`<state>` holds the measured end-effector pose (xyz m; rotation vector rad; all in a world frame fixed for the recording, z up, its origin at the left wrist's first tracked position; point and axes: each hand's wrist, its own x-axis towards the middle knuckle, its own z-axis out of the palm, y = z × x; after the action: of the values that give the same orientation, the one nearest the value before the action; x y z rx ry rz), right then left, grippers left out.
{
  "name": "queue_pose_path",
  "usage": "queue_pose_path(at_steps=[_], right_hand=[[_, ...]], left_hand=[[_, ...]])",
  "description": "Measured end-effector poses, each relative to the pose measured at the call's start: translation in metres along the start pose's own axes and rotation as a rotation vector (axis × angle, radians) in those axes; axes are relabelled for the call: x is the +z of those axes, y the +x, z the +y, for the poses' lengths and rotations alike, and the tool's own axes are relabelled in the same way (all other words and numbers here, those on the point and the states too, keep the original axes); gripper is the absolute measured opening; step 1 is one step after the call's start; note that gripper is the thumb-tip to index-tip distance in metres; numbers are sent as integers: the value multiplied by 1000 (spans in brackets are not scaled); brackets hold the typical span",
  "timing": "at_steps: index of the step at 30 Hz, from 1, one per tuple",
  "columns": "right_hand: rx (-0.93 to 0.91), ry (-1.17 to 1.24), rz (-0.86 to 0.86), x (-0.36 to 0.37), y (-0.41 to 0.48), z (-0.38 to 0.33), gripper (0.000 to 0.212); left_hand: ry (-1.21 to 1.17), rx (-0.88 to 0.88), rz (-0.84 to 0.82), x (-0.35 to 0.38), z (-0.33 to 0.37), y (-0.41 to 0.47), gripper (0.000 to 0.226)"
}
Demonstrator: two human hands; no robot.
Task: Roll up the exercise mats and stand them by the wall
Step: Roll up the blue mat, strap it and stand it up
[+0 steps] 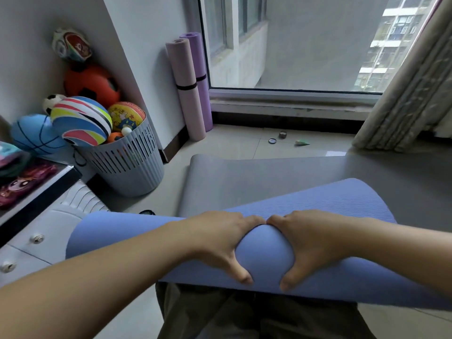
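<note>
**Two mats stood, third part-rolled**

Found two finished: pale mat [187,89] and purple mat [204,94], each rolled, bound with a dark band and stood upright against the wall [146,57] by the window, touching each other.

Found the blue mat [264,253] in work, lying across the lap as a thick roll just above the floor [232,143]. Noted the left hand [220,238] and right hand [315,241] side by side at mid-roll, fingers curled over the far side, thumbs hooked on the near side, gripping it firmly. Cannot confirm any band on this roll.

Noted a grey flat stretch [269,182] on the floor ahead, running toward the window. Judged to be the unrolled remainder of the same mat, though possibly a separate one; join hidden behind the roll.

Judged about two thirds complete. Outstanding: rolling in the flat stretch, securing the roll, carrying it past the basket [127,162] and standing it beside the other two.
</note>
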<state>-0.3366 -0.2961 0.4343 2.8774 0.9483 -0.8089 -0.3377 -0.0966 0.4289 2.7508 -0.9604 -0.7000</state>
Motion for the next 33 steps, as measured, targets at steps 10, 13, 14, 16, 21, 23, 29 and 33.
queue_pose_path(at_steps=[10, 13, 14, 16, 21, 23, 29, 33], right_hand=[[25, -128, 191, 24, -12, -5, 103], [33, -4, 156, 15, -4, 7, 102], [27, 16, 145, 13, -1, 9, 102], [13, 34, 132, 11, 4, 13, 103], [55, 8, 173, 12, 3, 10, 119], [53, -72, 275, 18, 5, 4, 116], [113, 148, 367, 18, 8, 18, 91], [196, 352, 503, 29, -2, 36, 95]], left_hand=[[-33, -96, -113, -8, -7, 20, 92], [234, -69, 151, 15, -1, 10, 102], [262, -65, 194, 20, -1, 9, 105], [240, -78, 217, 23, -3, 9, 105], [133, -76, 177, 12, -4, 13, 99], [58, -85, 145, 7, -8, 13, 97], [281, -118, 255, 5, -6, 12, 95], [545, -67, 343, -10, 6, 17, 100]])
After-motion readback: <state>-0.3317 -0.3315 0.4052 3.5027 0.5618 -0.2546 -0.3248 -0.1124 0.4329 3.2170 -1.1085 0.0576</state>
